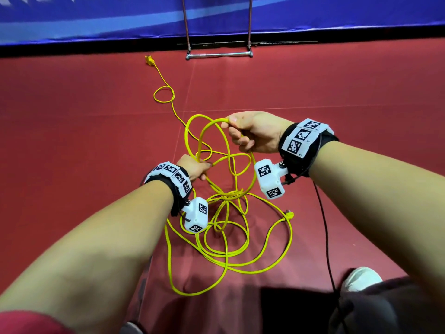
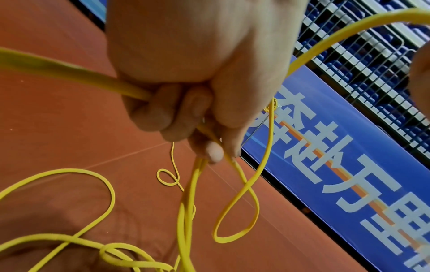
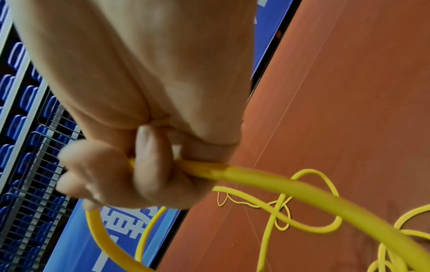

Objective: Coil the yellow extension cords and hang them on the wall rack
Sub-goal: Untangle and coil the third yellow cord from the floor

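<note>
Hands are both working above the red floor (image 1: 72, 116). The left hand (image 1: 195, 167) is gripping several loops of the thin yellow extension cord (image 1: 226, 196) in its curled fingers (image 2: 160, 114). The right hand (image 1: 255, 131) is holding a higher loop of the same cord, with fingers closed around it. Most of the cord is lying tangled on the floor under the hands, and one end is stretching toward the chrome metal rack (image 1: 218, 54) beside the blue banner (image 1: 96, 18).

The yellow cord (image 1: 226, 237) has a smooth plastic jacket; the rack (image 1: 218, 54) is shiny metal tubing; the floor (image 1: 84, 116) looks matt.
</note>
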`<state>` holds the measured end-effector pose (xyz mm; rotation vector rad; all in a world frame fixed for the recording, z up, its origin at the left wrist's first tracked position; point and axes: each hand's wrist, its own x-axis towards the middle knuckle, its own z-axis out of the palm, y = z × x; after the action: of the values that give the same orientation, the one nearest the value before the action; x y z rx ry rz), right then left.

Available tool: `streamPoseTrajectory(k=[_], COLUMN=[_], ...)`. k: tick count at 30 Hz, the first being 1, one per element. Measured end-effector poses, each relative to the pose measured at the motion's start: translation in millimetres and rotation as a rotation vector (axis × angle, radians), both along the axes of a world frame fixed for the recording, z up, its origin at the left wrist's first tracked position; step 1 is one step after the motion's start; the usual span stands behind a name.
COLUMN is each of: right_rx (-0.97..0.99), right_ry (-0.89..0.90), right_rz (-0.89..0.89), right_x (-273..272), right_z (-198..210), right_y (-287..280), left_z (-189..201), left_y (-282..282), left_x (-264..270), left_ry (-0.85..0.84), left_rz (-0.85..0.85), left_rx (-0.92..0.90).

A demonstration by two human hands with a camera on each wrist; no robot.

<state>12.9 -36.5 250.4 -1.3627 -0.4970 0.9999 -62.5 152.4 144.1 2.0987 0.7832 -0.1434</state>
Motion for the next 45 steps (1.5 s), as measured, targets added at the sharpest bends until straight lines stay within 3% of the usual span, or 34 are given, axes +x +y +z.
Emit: streamPoseTrajectory(k=[4,7,10,13,17,20,24,28,30,34,36,39,43,45], right_rx=[-0.066,-0.301,-0.628,-0.815,-1.022,-1.02,-0.755,-0.431,-0.345,-0.425,-0.4,-0.281,-0.215,-0.214], right_ry=[-0.198,-0.617,-1.04,-1.159,-1.031,-0.842,-0.472,-0.258,-0.182,-0.035,0.116,0.325,0.444,0.438], right_rz=[-0.102,-0.185,-0.127,-0.275,-0.245,-0.178,-0.121,-0.081,-0.148,-0.285,-0.451,-0.709,-0.849,-0.834], right_x=[13.9,24.0,33.2,43.5,45.3,35.6,21.5,9.9,4.9,10.5,22.2,41.5,57.5,57.7], right_z=[-4.8,-12.1,-23.3,-35.3,-61.0,-67.7,-65.3,-52.4,-43.8,-40.1,-46.1,-59.4,-71.8,-72.5], right_y=[-12.1,-28.1,-32.2,-35.6,-48.8,-47.6,-31.8,-9.8,-6.0,-10.3,-20.4,-50.9,-79.2,-78.3], left_z=[13.2,32.6,47.2,53.8,54.7,58.0,56.1,54.0,53.3,47.4,44.5,42.6,29.8,24.9], left_y=[14.9,33.1,43.3,40.6,37.7,32.1,15.6,-10.6,-18.3,-19.1,-12.5,5.6,34.5,41.6], left_x=[-3.1,-5.7,-5.2,-7.9,-11.5,-8.9,-4.2,3.2,6.1,7.5,5.4,-4.8,-20.0,-18.9], left_ry=[-0.062,-0.181,-0.245,-0.251,-0.272,-0.224,-0.159,-0.127,-0.121,-0.164,-0.168,-0.044,0.131,0.162], left_rz=[0.11,0.26,0.258,0.193,0.126,0.063,-0.048,-0.2,-0.228,-0.255,-0.264,-0.221,-0.081,-0.077], left_rx=[0.012,0.076,0.307,0.509,0.536,0.551,0.575,0.64,0.67,0.702,0.695,0.72,0.668,0.599])
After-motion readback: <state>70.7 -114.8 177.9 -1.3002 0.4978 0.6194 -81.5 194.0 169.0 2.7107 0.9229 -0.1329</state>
